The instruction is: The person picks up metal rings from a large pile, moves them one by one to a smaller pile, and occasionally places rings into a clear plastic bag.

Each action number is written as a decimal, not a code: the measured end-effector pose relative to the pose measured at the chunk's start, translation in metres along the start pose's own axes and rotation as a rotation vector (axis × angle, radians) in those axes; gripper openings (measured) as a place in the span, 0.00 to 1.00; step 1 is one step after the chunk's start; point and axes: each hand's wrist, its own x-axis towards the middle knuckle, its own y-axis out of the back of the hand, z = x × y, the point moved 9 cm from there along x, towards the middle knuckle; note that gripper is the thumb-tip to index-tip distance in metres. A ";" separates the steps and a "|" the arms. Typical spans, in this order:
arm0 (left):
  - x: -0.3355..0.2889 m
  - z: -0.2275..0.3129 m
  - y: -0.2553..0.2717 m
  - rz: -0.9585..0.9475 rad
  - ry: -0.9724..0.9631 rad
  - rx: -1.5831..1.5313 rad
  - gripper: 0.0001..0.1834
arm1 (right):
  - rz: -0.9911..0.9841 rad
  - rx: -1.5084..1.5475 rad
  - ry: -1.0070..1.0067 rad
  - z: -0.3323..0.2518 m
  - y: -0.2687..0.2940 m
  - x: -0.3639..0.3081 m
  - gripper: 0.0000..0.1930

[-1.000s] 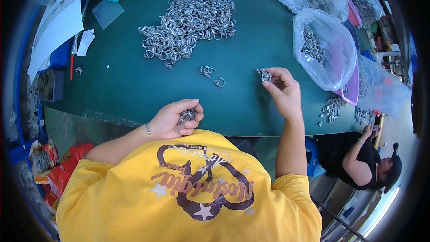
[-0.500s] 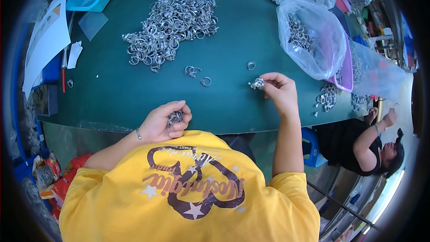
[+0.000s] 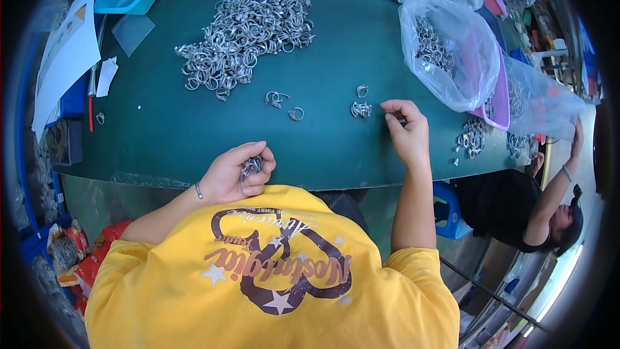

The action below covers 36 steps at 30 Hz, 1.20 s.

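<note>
Several silver metal rings [image 3: 252, 167] rest in my left hand [image 3: 236, 173], its fingers curled round them near the table's front edge. My right hand [image 3: 409, 130] is above the green table, thumb and forefinger slightly apart with nothing between them. Just left of its fingertips lies a small cluster of rings [image 3: 361, 110], with a single ring [image 3: 362, 91] behind it. Toward the middle sit a few linked rings [image 3: 276, 99] and another lone ring [image 3: 296, 114]. Farther back spreads a large heap of silver rings [image 3: 252, 32].
A clear plastic bag of rings [image 3: 452, 58] stands in a pink basket [image 3: 498, 100] at the right. Loose rings [image 3: 471, 139] lie near the right edge, where a co-worker [image 3: 516, 207] sits. Back left are a blue basket [image 3: 132, 1] and paper sheets [image 3: 70, 58].
My right hand has let go of the ring cluster, which now lies on the table, and drawn slightly away. The co-worker's arm has reached toward the plastic bag. My left hand stays put.
</note>
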 end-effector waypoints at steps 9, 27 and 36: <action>-0.001 0.002 -0.001 0.005 -0.023 0.005 0.14 | -0.143 0.210 -0.187 0.020 -0.033 -0.002 0.13; 0.004 -0.006 -0.001 -0.060 0.051 -0.113 0.15 | -0.259 -0.072 0.677 -0.141 -0.118 -0.014 0.18; -0.003 -0.001 -0.002 -0.017 0.007 -0.123 0.10 | -0.122 -0.230 0.639 -0.111 -0.139 0.004 0.15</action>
